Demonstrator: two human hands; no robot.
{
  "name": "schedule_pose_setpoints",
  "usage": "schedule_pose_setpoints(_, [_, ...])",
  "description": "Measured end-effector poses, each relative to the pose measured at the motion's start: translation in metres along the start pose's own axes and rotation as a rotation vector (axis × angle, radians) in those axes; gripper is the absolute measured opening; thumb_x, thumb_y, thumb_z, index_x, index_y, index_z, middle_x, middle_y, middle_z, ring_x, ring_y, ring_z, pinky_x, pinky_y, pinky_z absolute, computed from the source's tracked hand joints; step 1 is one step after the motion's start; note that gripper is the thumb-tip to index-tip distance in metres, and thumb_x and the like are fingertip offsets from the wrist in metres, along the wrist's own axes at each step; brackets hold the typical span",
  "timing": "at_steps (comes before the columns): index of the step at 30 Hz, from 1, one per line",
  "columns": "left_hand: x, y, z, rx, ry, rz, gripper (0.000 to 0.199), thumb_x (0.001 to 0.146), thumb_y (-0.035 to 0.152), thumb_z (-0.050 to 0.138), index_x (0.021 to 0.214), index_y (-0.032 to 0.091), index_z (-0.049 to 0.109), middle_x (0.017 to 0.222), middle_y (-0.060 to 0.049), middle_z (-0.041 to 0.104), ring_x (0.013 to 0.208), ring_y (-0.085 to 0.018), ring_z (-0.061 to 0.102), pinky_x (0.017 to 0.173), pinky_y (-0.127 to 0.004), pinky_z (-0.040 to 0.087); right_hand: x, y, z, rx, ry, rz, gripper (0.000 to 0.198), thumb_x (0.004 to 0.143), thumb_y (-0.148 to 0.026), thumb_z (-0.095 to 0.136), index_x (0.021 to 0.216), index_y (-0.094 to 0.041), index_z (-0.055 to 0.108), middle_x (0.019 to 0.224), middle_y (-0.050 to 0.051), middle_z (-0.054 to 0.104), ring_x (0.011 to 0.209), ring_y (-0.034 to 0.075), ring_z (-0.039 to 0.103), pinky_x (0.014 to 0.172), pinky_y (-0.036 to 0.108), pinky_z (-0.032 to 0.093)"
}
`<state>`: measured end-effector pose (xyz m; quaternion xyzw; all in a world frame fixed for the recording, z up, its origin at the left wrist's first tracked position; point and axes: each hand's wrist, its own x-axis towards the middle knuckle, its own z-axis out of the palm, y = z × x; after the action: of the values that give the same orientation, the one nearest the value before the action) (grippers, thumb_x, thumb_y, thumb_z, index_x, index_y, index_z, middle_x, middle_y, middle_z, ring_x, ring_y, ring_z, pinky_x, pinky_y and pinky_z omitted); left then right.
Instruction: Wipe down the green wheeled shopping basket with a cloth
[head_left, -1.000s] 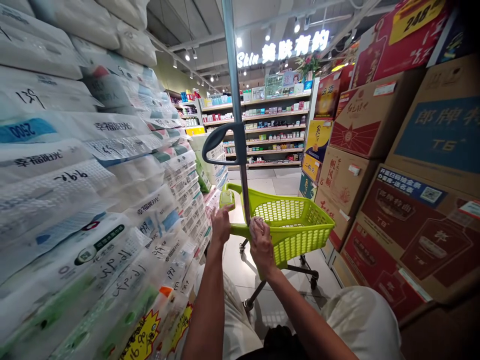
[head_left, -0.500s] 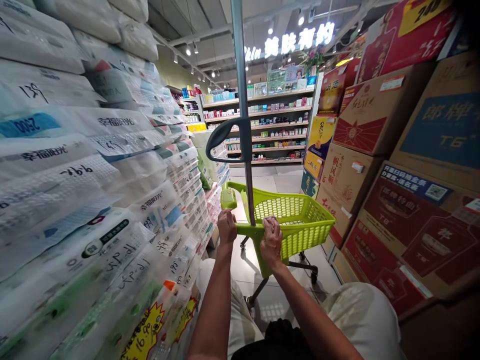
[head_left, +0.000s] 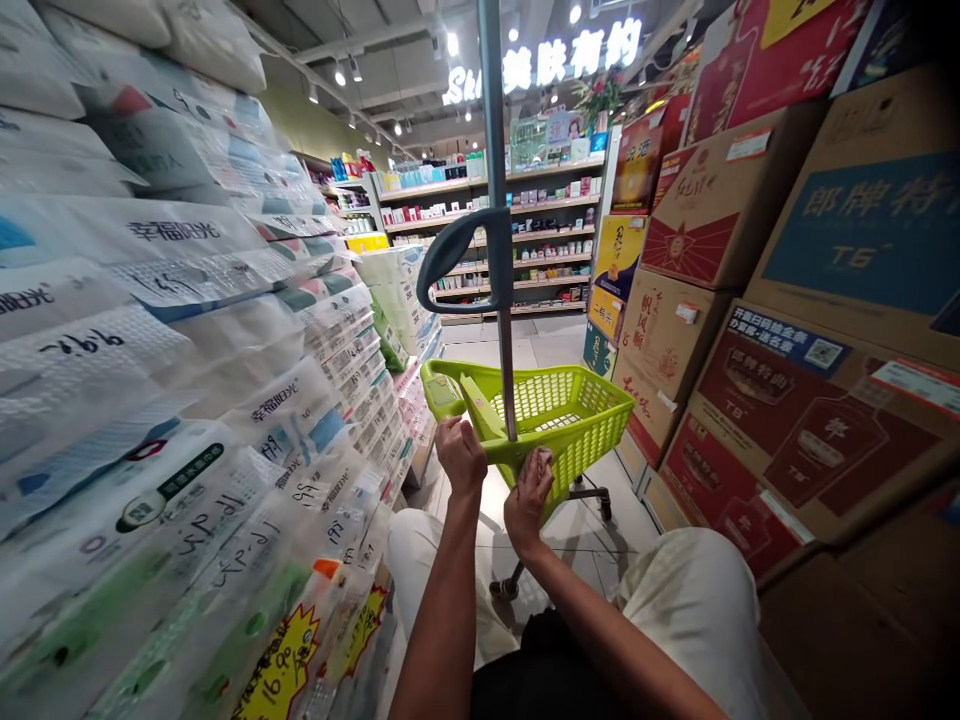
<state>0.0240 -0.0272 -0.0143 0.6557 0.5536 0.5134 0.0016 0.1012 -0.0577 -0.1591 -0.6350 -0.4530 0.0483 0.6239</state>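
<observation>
A lime-green shopping cart (head_left: 604, 400) with a perforated basket stands in front of my bent knees. My left hand (head_left: 460, 455) is closed around the near left part of its rim, just below a green grip end. My right hand (head_left: 529, 490) presses a bunched pinkish cloth (head_left: 545, 460) against the cart's near end panel, below the rim. Most of the cloth is hidden under the fingers. Between the hands rises a grey metal pole (head_left: 495, 130), with a dark loop handle (head_left: 457, 265) partway up.
Stacked white tissue packs (head_left: 172, 330) rise close on the left. Cardboard drink cartons (head_left: 817, 400) are piled on the right. Shelves of small boxes (head_left: 540, 220) stand at the back beyond the tiled floor (head_left: 517, 345). A cart wheel (head_left: 504, 588) rests between my feet.
My right hand and the cloth have slid down and slightly left on the cart's end panel. The cart has turned a little, and the view has shifted right. My left hand keeps its grip.
</observation>
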Motion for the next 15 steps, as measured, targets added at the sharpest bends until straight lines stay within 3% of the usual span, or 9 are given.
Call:
schedule_pose_setpoints(5, [-0.003, 0.007, 0.004, 0.013, -0.020, 0.018, 0.056, 0.107, 0.033, 0.019, 0.062, 0.026, 0.053, 0.085, -0.012, 0.071, 0.118, -0.028, 0.060, 0.112, -0.049, 0.040, -0.011, -0.002, 0.008, -0.051, 0.021, -0.088, 0.074, 0.095, -0.017, 0.032, 0.166, -0.015, 0.011, 0.167, 0.024, 0.016, 0.160, 0.036, 0.008, 0.120, 0.066, 0.032])
schedule_pose_setpoints(9, [-0.006, 0.013, 0.008, 0.033, -0.014, 0.027, 0.057, 0.107, 0.035, 0.019, 0.062, 0.025, 0.052, 0.086, -0.013, 0.069, 0.119, -0.030, 0.058, 0.112, -0.050, 0.039, -0.025, 0.012, 0.014, -0.093, 0.104, -0.058, 0.077, 0.099, -0.026, 0.036, 0.165, -0.010, 0.001, 0.161, 0.031, 0.022, 0.157, 0.039, 0.019, 0.113, 0.061, 0.043])
schedule_pose_setpoints(12, [-0.009, 0.018, 0.011, 0.039, -0.019, 0.048, 0.056, 0.107, 0.037, 0.022, 0.065, 0.024, 0.056, 0.089, -0.014, 0.069, 0.118, -0.030, 0.057, 0.111, -0.051, 0.039, -0.014, 0.003, 0.013, -0.030, 0.141, 0.051, 0.078, 0.100, -0.037, 0.042, 0.164, -0.010, 0.005, 0.158, 0.031, 0.025, 0.154, 0.039, 0.027, 0.113, 0.059, 0.043])
schedule_pose_setpoints(15, [-0.012, 0.023, 0.012, 0.034, -0.044, 0.072, 0.055, 0.107, 0.037, 0.023, 0.068, 0.023, 0.059, 0.086, -0.013, 0.068, 0.114, -0.031, 0.057, 0.111, -0.051, 0.038, 0.003, -0.013, 0.009, 0.073, 0.081, 0.103, 0.073, 0.102, -0.043, 0.040, 0.164, -0.014, 0.013, 0.161, 0.028, 0.024, 0.156, 0.037, 0.023, 0.118, 0.060, 0.037])
